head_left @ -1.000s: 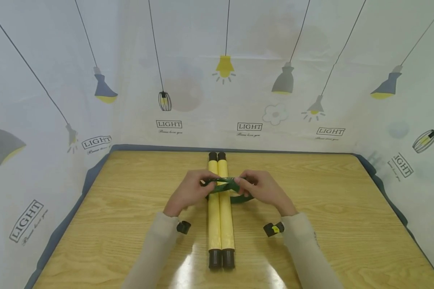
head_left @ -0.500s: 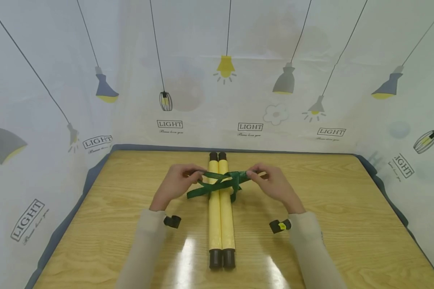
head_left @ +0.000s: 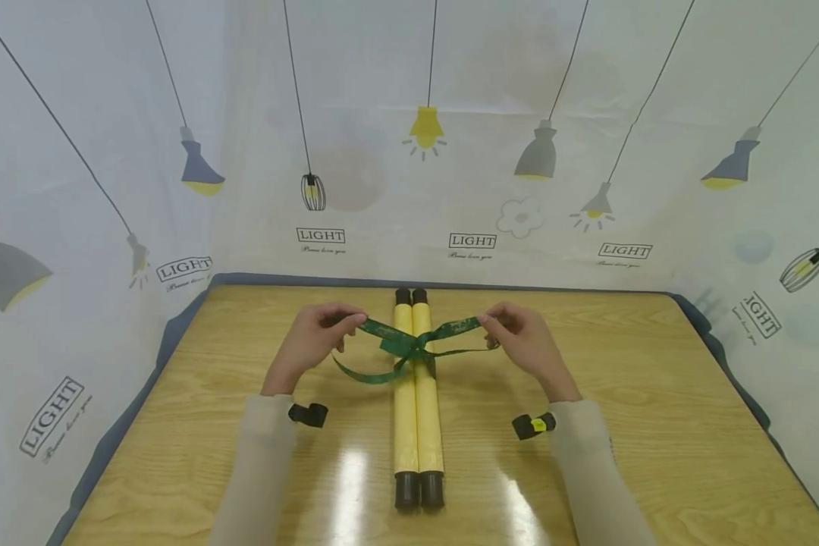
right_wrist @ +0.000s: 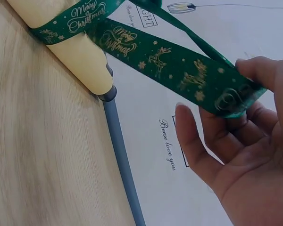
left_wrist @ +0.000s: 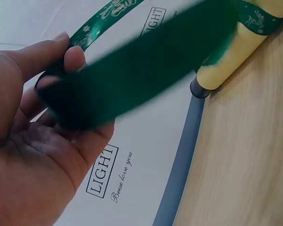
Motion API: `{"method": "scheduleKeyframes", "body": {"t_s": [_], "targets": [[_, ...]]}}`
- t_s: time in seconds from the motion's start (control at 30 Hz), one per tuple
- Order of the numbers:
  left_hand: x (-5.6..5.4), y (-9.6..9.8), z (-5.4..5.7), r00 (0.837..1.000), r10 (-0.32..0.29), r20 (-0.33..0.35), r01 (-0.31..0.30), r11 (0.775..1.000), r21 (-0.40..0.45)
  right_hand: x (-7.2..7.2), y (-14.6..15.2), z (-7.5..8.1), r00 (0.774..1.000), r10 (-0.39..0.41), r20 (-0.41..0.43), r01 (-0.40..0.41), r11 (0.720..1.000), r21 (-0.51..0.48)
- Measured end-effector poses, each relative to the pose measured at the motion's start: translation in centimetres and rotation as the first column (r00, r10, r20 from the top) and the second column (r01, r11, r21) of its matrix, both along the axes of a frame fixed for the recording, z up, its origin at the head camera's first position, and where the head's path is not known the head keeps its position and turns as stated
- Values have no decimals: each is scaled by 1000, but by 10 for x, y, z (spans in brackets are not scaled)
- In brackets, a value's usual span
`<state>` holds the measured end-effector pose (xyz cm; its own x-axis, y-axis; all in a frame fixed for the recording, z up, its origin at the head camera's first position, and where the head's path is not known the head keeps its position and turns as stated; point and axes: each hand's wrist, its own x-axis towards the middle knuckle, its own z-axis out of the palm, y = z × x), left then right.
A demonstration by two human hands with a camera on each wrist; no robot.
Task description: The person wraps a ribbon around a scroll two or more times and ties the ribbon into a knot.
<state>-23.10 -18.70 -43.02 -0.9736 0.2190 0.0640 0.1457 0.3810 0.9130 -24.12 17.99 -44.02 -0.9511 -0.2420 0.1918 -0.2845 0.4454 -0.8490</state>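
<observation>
Two yellow rolls with black end caps lie side by side on the table, pointing away from me. A green ribbon printed with gold "Merry Christmas" wraps their upper half and is knotted on top, with loops spreading to both sides. My left hand pinches the left loop between thumb and finger; in the left wrist view a blurred ribbon band crosses before the fingers. My right hand pinches the right loop, whose printed face shows in the right wrist view. Both hands are raised beside the rolls.
The wooden table has a blue-grey edge strip at the back. Behind it and at both sides hangs a white cloth printed with lamps. Black wrist straps sit by the sleeves.
My hands have moved apart, left hand to the left and right hand to the right. The ribbon between them has been pulled out into two loops around a centre knot. The rolls stay put.
</observation>
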Motion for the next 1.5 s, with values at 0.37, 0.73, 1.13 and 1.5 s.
{"method": "scheduleKeyframes", "body": {"t_s": [0.37, 0.73, 1.13, 1.5], "targets": [[2, -23, 2, 996, 86, 36, -81, 989, -122, -3, 23, -2, 999, -32, 9, 31, 995, 96], [0, -59, -6, 998, 34, 59, -18, 969, -247, -4, 49, -4, 996, -8, 91, -13, 974, 225], [7, -90, -13, 994, -10, 112, 48, 938, -344, -4, 68, -9, 985, -1, 174, -52, 953, 298], [9, -105, -19, 979, 41, 200, 48, 907, -417, -8, 75, -18, 951, -9, 309, -106, 929, 354]]}}
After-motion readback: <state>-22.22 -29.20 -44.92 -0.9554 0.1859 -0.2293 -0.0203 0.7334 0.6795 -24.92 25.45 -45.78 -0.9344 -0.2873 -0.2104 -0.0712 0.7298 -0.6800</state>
